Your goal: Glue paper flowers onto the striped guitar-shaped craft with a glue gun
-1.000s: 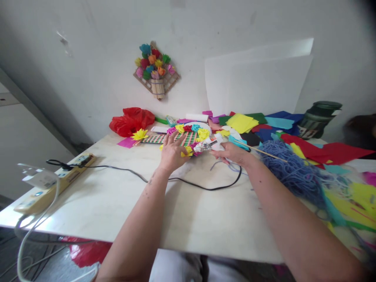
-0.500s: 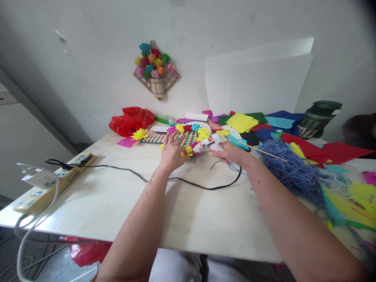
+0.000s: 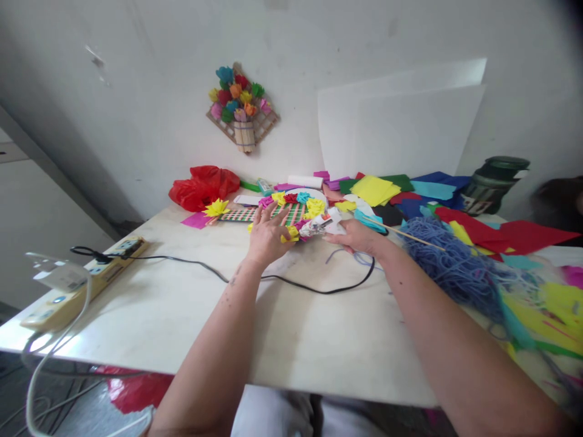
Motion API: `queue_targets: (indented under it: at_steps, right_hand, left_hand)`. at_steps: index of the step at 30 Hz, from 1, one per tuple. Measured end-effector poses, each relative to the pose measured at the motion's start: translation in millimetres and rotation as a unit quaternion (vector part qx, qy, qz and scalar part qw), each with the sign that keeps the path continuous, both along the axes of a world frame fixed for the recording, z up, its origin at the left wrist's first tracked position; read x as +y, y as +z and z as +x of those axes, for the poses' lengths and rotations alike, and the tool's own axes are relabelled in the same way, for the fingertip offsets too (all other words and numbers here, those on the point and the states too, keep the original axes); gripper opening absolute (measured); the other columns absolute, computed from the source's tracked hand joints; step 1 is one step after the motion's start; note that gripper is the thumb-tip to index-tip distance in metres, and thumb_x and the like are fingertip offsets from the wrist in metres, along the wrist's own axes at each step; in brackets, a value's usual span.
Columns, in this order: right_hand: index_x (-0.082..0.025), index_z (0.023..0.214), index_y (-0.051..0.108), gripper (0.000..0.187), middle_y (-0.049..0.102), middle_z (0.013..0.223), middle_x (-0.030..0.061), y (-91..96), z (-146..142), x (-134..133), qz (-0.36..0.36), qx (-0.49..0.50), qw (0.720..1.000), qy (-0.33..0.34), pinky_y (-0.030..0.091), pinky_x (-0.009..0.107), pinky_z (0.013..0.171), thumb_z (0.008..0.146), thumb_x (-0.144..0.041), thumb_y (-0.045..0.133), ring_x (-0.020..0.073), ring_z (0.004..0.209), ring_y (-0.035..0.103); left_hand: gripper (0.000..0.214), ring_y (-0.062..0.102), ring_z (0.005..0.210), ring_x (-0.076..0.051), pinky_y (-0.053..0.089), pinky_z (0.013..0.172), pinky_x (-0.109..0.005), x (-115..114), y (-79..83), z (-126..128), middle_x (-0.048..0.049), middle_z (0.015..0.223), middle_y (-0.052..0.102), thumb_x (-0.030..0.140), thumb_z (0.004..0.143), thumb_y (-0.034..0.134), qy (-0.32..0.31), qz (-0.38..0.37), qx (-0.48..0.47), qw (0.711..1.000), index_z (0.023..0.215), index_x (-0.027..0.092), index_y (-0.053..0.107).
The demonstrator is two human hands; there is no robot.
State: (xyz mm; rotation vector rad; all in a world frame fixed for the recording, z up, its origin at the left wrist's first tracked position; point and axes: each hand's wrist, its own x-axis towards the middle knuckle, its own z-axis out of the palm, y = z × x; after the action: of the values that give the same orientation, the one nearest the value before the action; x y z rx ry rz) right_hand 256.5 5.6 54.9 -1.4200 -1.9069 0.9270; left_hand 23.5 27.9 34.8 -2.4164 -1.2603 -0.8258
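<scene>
My left hand (image 3: 268, 235) rests with its fingers spread over a flat green-and-pink woven craft piece (image 3: 243, 215) on the table. Colourful paper flowers (image 3: 291, 198) in pink, yellow, red and blue run along the piece, and a yellow flower (image 3: 290, 233) shows beside my thumb. In my right hand (image 3: 357, 235) is a white glue gun (image 3: 328, 223), its front end pointing left at the flowers. The tip is hard to make out among them. A black cord (image 3: 319, 290) loops over the table from the gun's side.
At the left edge lies a power strip (image 3: 98, 276) with plugs. A red plastic bag (image 3: 204, 187) is at the back. To the right are blue yarn (image 3: 449, 258), a thin stick (image 3: 403, 232), coloured sheets (image 3: 376, 190) and a green jar (image 3: 495, 184). A flower wall hanging (image 3: 243, 109) is above.
</scene>
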Motion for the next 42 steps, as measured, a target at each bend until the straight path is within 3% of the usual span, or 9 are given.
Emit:
queue_targets:
  at_steps: [8,17,24,42]
  right_hand:
    - [-0.018,0.061,0.050,0.034,0.044,0.035,-0.0043,-1.6,8,1,-0.010,0.036,0.999,0.007,0.032,0.024,0.039,0.065,-0.046,0.069,0.0089,0.034,0.039]
    - [-0.019,0.056,0.043,0.041,0.041,0.041,-0.0054,-10.5,16,5,-0.003,0.152,0.988,0.040,0.029,0.024,0.039,0.064,-0.050,0.068,0.0069,0.035,0.037]
    - [-0.017,0.067,0.051,0.038,0.040,0.049,-0.0055,-12.3,15,5,-0.036,0.260,0.964,0.033,0.025,0.023,0.035,0.058,-0.047,0.074,0.0063,0.037,0.035]
    - [-0.015,0.073,0.055,0.033,0.043,0.050,-0.0047,-15.9,14,6,-0.044,0.295,0.954,0.036,0.027,0.022,0.034,0.062,-0.039,0.074,0.0063,0.038,0.037]
  left_hand:
    - [0.010,0.030,0.131,-0.029,0.015,0.110,-0.053,-1,0.3,0,0.0045,0.130,0.052,0.033,0.066,0.066,0.005,0.011,0.000,1.000,0.058,0.026,0.068]
    - [0.010,0.029,0.131,-0.029,0.011,0.112,-0.052,-1,0.2,0,0.0047,0.128,0.054,0.031,0.066,0.064,0.003,0.007,-0.013,1.000,0.057,0.026,0.067]
    - [0.010,0.029,0.131,-0.029,0.011,0.111,-0.053,-1,0.8,1,0.0043,0.128,0.053,0.031,0.065,0.065,0.021,0.014,-0.029,0.999,0.057,0.025,0.066]
    - [0.009,0.026,0.132,-0.031,0.007,0.111,-0.055,-2,-1.3,4,0.0023,0.130,0.052,0.031,0.063,0.067,0.048,0.028,-0.041,0.998,0.062,0.024,0.061]
